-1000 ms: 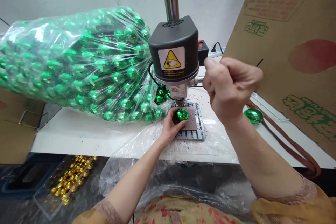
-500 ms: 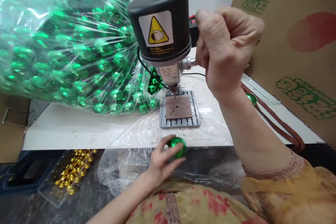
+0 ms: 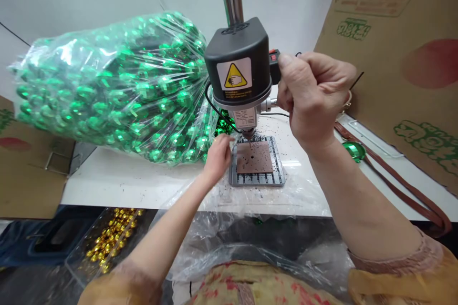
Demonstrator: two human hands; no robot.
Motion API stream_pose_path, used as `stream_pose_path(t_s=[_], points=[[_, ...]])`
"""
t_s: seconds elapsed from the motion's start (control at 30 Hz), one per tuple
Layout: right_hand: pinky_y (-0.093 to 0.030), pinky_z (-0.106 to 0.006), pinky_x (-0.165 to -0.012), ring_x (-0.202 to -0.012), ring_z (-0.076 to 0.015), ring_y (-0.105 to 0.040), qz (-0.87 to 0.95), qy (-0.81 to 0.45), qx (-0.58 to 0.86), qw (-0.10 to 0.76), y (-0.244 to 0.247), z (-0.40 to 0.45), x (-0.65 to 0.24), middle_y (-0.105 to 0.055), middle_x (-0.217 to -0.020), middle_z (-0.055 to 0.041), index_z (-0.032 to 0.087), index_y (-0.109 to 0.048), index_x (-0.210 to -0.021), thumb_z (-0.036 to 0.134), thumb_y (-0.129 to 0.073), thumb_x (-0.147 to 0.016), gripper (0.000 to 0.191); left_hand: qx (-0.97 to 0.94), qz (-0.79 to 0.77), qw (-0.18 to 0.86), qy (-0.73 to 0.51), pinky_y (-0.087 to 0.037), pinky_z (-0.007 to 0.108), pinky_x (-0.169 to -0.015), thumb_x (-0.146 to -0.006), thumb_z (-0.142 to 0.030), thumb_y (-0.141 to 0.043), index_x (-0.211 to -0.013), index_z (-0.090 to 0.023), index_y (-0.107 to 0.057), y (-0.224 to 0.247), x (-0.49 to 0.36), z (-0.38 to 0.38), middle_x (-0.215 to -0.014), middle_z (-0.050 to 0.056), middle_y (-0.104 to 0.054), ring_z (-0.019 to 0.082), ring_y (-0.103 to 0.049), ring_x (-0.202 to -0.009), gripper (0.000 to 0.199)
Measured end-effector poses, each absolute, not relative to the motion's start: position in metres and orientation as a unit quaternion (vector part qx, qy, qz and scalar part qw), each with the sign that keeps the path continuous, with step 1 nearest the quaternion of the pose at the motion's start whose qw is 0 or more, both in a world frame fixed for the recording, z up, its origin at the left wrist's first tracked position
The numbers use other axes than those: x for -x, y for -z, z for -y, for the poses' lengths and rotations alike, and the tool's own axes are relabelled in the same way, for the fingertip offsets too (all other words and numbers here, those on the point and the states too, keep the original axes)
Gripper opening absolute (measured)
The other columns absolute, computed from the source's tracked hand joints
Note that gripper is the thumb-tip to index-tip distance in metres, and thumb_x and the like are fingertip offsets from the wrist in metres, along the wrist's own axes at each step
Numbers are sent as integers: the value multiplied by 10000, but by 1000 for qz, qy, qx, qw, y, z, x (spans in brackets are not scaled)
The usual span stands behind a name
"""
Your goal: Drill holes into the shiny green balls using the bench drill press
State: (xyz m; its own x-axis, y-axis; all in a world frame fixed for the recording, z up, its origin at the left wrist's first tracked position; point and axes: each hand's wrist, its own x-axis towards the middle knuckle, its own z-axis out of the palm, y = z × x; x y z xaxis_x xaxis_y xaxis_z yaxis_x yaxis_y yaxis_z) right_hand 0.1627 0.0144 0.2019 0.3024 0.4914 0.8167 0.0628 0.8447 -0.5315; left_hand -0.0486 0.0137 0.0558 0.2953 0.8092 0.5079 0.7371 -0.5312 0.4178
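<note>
Faceted green balls [image 3: 224,125] shone, left grip [image 3: 218,157] beside them, closure I couldn't tell, right grip [image 3: 314,97] clamped on a handle [image 3: 274,103], label [image 3: 234,76] read "Attention"

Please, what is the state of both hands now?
Left hand: beside the plastic bag; open or closed cannot be told.
Right hand: closed around the drill press lever.

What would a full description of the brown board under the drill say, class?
The brown board is thin, flat and rectangular, with a matte, perhaps wooden look. A dark round hole shows near its middle, and dark specks are scattered over it. It lies flat on a grey slotted plate, beneath the drill.
</note>
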Motion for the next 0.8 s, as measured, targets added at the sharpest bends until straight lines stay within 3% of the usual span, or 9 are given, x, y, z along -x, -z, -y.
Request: stream_pose_path(t_s=[0.1,0.27,0.37,0.53,0.7,0.8], points=[[-247,-312,-447,-412,-62,-255,571,-144,237,773,-203,-11,-161,-303,-448,55,208,-335,-495,226,-636,-926,526,-758,-586,69,-276,-524,491,-1013,-810,-33,-573,-917,-181,-690,-58,48,-77,-1037,157,-671,337,-637,-1108,217],[-193,-277,-424,-406,-38,-252,578,-155,232,767,-205,-8,-161,-270,-457,60,189,-326,-496,208,-624,-933,529,-734,-619,76,-267,-510,481,-992,-688,-26,-710,-837,-180,-664,-50,41,-123,-934,143,-658,363,-609,-1103,219],[-201,-276,-413,-422,-38,-250,592,-136,230,761,-204,-8,-162,-250,-472,58,195,-288,-521,285,-618,-946,545,-731,-620,76,-274,-513,467,-976,-710,-81,-731,-872,-186,-666,-50,41,-122,-954,138,-662,357,-603,-1105,204],[-225,-283,-403,-430,-41,-257,596,-139,228,758,-203,-9,-163,-294,-462,52,194,-310,-517,279,-622,-943,535,-739,-626,1,-251,-522,496,-960,-816,-151,-680,-1049,-187,-676,-56,54,-87,-1179,175,-638,389,-597,-1158,236],[-206,-257,-391,-416,-26,-280,584,-143,232,764,-204,-8,-161,-340,-449,55,183,-348,-493,240,-636,-934,530,-737,-539,14,-407,-511,434,-1059,-874,-262,-701,-1244,-253,-647,-58,69,-32,-1323,124,-601,310,-588,-1272,375],[-186,-248,-400,-404,-18,-273,568,-152,232,775,-205,-7,-159,-310,-449,61,178,-345,-486,202,-635,-928,529,-672,-508,163,-514,-548,386,-1002,-881,-369,-723,-1259,-250,-647,-55,63,-3,-1241,94,-654,247,-649,-1162,403]])
